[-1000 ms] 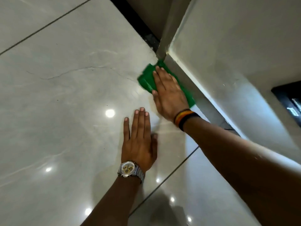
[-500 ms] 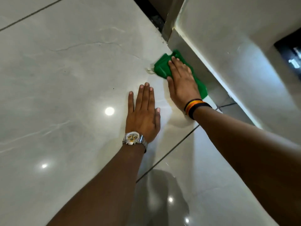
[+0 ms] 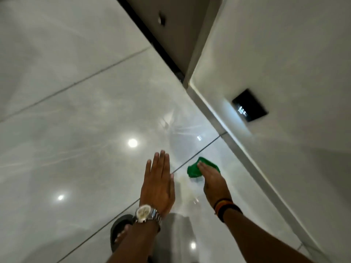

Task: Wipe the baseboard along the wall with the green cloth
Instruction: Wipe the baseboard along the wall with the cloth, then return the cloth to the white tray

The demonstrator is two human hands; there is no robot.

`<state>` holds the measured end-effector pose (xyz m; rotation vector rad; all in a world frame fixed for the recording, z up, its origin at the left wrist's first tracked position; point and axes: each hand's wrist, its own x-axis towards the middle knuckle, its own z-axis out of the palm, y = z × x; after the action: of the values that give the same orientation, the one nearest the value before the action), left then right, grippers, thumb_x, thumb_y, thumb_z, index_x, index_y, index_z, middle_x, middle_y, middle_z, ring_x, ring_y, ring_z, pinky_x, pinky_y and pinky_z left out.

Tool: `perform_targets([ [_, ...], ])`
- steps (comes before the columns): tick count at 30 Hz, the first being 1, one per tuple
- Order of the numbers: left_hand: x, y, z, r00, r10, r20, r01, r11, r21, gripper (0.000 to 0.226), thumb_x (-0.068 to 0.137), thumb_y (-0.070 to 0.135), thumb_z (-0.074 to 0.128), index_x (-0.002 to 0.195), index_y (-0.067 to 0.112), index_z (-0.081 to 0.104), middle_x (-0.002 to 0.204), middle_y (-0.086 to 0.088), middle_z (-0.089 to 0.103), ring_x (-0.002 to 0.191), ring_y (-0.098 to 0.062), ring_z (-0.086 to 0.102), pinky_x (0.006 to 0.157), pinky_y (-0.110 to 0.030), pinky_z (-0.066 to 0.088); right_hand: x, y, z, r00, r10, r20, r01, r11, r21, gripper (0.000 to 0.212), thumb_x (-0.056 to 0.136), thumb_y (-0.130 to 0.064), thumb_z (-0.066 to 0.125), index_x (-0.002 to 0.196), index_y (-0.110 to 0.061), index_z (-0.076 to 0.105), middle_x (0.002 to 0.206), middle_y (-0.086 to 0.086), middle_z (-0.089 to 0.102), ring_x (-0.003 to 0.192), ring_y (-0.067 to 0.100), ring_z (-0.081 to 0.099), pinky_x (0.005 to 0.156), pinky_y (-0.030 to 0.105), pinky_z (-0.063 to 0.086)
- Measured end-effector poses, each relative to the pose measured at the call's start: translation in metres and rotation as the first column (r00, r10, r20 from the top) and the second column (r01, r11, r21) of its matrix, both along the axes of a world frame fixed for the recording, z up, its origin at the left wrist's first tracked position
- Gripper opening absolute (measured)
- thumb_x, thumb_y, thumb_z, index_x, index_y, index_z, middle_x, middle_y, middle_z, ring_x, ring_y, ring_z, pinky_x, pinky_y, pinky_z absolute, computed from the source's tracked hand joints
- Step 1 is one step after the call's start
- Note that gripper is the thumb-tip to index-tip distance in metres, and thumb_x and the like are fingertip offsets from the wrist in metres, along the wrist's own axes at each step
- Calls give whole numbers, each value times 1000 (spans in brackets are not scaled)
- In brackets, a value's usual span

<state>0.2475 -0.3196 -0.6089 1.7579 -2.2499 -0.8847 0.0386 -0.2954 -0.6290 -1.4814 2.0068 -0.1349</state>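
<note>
My right hand point(image 3: 213, 182), with dark and orange bands at the wrist, holds the bunched green cloth point(image 3: 195, 170) over the glossy floor, well apart from the wall. The grey baseboard point(image 3: 237, 147) runs diagonally along the foot of the white wall, to the right of the cloth. My left hand point(image 3: 158, 184), wearing a silver watch, is flat with fingers together, just left of the cloth and holding nothing. Whether it rests on the floor or hovers above it I cannot tell.
A black wall plate point(image 3: 249, 105) sits low on the white wall. A wall corner with a dark door gap point(image 3: 152, 40) lies ahead. My foot in a dark sandal point(image 3: 119, 234) shows below my left arm. Pale glossy tiles point(image 3: 76, 130) spread to the left.
Both hands have drawn back from the wall corner. The cloth has come off the baseboard and is now bunched in my right hand over the floor. The view has pulled back.
</note>
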Motion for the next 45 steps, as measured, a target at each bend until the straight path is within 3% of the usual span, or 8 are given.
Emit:
perform_targets([
  [4, 16, 5, 128, 998, 37, 53, -35, 998, -46, 65, 113, 31, 26, 170, 9, 6, 179, -10, -6, 168, -30, -5, 137, -40, -8, 28, -6, 129, 999, 3, 34, 0, 995, -97, 70, 92, 19, 55, 154, -13, 51, 160, 7, 49, 149, 22, 47, 127, 25, 23],
  [7, 14, 16, 248, 997, 37, 72, -26, 989, -144, 67, 112, 22, 41, 170, 5, 12, 179, -14, 2, 167, -35, 2, 136, -45, -1, 55, -11, 252, 997, 47, 65, -32, 976, -216, 71, 91, 22, 56, 153, -11, 51, 159, 8, 50, 148, 23, 48, 127, 30, 28],
  [14, 11, 68, 512, 988, 154, -7, -150, 951, -270, 65, 112, 19, 38, 170, 3, 14, 180, -15, 2, 168, -32, 0, 138, -47, -2, 75, 30, 521, 974, 224, 16, -192, 867, -461, 72, 79, 33, 45, 145, 5, 55, 151, 23, 56, 143, 39, 53, 125, 47, 38],
  [22, -7, 156, 632, 999, 37, 10, -30, 927, -374, 65, 113, 26, 25, 171, 5, 5, 181, -15, -5, 169, -31, -6, 135, -44, -12, 37, 136, 689, 962, 186, -200, -271, 734, -622, 66, 90, 26, 50, 150, 1, 51, 155, 17, 54, 146, 33, 51, 125, 47, 40],
  [29, -103, 252, 667, 988, -136, -80, 93, 913, -397, 65, 113, 28, 24, 171, 5, 6, 181, -14, -5, 169, -29, -8, 136, -43, -12, -63, 288, 733, 968, 78, -240, -205, 797, -568, 76, 85, 26, 53, 153, -5, 49, 160, 13, 49, 150, 32, 46, 129, 41, 29],
  [35, -195, 353, 645, 975, -212, -69, 174, 918, -357, 66, 114, 29, 27, 172, 6, 4, 181, -14, -6, 168, -30, -9, 136, -43, -14, -160, 414, 720, 955, -12, -298, -137, 868, -477, 74, 91, 22, 50, 157, -11, 46, 163, 8, 46, 153, 26, 42, 128, 30, 19],
  [41, -268, 418, 626, 993, -117, -28, 102, 941, -323, 65, 114, 29, 31, 171, 5, 11, 181, -15, 1, 169, -31, -3, 137, -45, -9, -225, 479, 668, 985, 39, -169, -101, 922, -374, 68, 94, 13, 58, 157, -10, 45, 164, 9, 44, 155, 26, 39, 127, 27, 11],
  [45, -278, 445, 632, 996, -87, 29, 92, 935, -344, 64, 115, 27, 30, 171, 3, 11, 181, -17, 1, 169, -33, -3, 134, -42, -16, -230, 473, 641, 997, 62, -37, -69, 963, -261, 54, 103, 1, 50, 155, -10, 48, 164, 8, 45, 155, 27, 38, 131, 26, 20],
])
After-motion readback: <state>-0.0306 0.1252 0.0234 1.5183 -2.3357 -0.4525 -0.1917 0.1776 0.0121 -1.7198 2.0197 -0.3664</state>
